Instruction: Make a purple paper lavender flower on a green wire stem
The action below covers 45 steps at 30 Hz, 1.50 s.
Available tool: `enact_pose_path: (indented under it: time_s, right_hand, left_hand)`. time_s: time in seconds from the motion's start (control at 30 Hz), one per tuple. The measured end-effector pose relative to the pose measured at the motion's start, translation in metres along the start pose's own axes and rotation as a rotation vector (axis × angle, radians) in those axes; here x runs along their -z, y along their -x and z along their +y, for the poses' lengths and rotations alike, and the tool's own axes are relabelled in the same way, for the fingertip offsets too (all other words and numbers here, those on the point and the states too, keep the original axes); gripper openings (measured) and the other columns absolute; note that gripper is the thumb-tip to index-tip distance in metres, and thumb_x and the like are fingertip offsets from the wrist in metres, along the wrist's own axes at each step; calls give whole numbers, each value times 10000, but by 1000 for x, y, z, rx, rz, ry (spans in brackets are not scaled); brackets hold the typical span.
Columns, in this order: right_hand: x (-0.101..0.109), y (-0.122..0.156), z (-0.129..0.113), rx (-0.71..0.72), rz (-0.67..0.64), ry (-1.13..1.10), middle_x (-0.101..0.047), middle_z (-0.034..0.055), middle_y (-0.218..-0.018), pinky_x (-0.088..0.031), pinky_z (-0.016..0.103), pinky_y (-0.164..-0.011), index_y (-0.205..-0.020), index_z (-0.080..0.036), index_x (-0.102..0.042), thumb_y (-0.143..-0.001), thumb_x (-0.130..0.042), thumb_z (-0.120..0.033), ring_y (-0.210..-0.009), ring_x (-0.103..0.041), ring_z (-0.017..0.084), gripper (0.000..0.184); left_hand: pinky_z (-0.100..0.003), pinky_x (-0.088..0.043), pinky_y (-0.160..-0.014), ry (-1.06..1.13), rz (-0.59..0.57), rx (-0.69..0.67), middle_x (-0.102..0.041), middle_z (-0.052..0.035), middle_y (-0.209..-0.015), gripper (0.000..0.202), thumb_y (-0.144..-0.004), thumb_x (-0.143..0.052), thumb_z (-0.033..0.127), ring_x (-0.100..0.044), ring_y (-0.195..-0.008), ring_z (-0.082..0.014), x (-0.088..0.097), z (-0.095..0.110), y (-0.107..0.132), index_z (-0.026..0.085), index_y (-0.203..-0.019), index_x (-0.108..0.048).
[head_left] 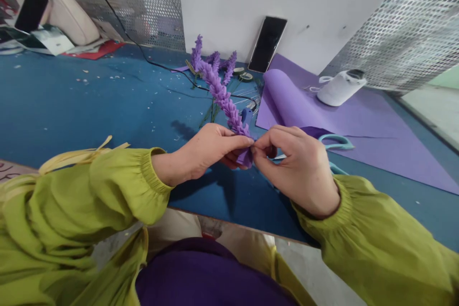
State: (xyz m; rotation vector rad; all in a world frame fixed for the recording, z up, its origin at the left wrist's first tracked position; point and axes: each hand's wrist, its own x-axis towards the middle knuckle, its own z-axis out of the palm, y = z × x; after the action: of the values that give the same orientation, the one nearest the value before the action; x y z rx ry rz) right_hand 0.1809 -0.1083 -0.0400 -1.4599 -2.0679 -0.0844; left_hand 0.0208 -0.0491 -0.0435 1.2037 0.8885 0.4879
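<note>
A long purple foam flower spike [221, 95] rises away from me over the blue table [89, 110]. My left hand [204, 150] pinches its lower end with thumb and fingers closed. My right hand [296, 165] meets it from the right, fingers pinched on the same purple strip at the base of the spike. Both arms wear yellow-green sleeves. Behind the right hand lie teal-handled scissors [335, 142], partly hidden by the hand.
More purple flower spikes with green stems [215, 64] lie further back. A rolled purple foam sheet [322, 114] covers the right side, with a white spool [339, 87] on it. A phone [267, 44] leans on the wall. A black cable [150, 60] crosses the table.
</note>
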Motion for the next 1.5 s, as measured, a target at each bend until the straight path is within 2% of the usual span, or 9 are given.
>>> enact_pose_path:
  time_s: [0.2,0.33,0.47,0.57,0.73,0.83,1.0,1.2,1.5]
  right_hand:
    - [4,-2,-1,-53,-31,-122,-612,-5,-645,-416,296,-651,-667,-204,-609,-770,-565,-119,-629,-556,142,140]
    - [14,-8,4,-314,-102,-382,-659,11,-675,-427,283,-613,-719,-195,-683,-819,-624,-284,-639,-573,147,147]
    - [14,-12,14,-503,-211,-592,-631,19,-638,-394,273,-553,-707,-164,-694,-768,-695,-417,-601,-519,135,260]
    - [9,-12,18,-552,-274,-683,-627,8,-630,-381,267,-561,-702,-166,-698,-720,-744,-385,-604,-506,125,225]
    - [5,-10,20,-615,-332,-757,-613,-8,-611,-354,267,-577,-684,-174,-700,-705,-732,-301,-594,-493,108,133]
    - [1,-9,17,-663,-334,-790,-588,-20,-591,-340,265,-571,-675,-165,-685,-683,-716,-273,-572,-468,97,113]
    - [-6,-8,13,-668,-307,-817,-534,-42,-590,-293,249,-535,-658,-153,-649,-651,-705,-244,-548,-397,72,107]
    - [-2,-8,14,-629,-266,-813,-558,-34,-609,-321,248,-558,-669,-150,-640,-667,-698,-249,-579,-429,83,115]
    - [-3,-7,13,-560,-216,-717,-567,-26,-621,-329,248,-532,-676,-164,-611,-691,-665,-275,-566,-444,92,123]
  left_hand:
    - [-192,-454,-524,-94,56,-125,-561,37,-517,209,-750,-631,228,-520,-498,-72,2,-5,-2,152,-557,-607]
    - [-177,-426,-535,-213,95,-200,-570,29,-519,234,-759,-613,235,-524,-526,-71,4,-1,2,145,-543,-617]
    - [-174,-430,-552,-300,102,-228,-647,2,-560,227,-767,-603,232,-560,-552,-82,6,3,4,141,-571,-672]
    - [-171,-405,-533,-375,100,-266,-650,-1,-556,246,-780,-595,248,-548,-552,-83,8,3,4,140,-577,-683]
    - [-176,-299,-458,-490,91,-344,-546,29,-471,311,-794,-583,268,-443,-484,-61,9,-1,4,134,-518,-629]
    - [-177,-287,-462,-515,88,-343,-513,37,-462,319,-795,-577,249,-421,-483,-55,9,-1,4,128,-503,-609]
    - [-179,-293,-462,-525,76,-298,-555,29,-501,283,-794,-576,238,-444,-487,-56,8,-1,3,123,-546,-649]
    - [-195,-520,-610,-227,6,-157,-710,-21,-677,163,-784,-633,233,-647,-632,-109,6,0,2,133,-675,-702]
    - [-201,-537,-581,-138,30,-62,-694,-24,-628,117,-784,-644,181,-669,-605,-119,5,0,1,125,-694,-693]
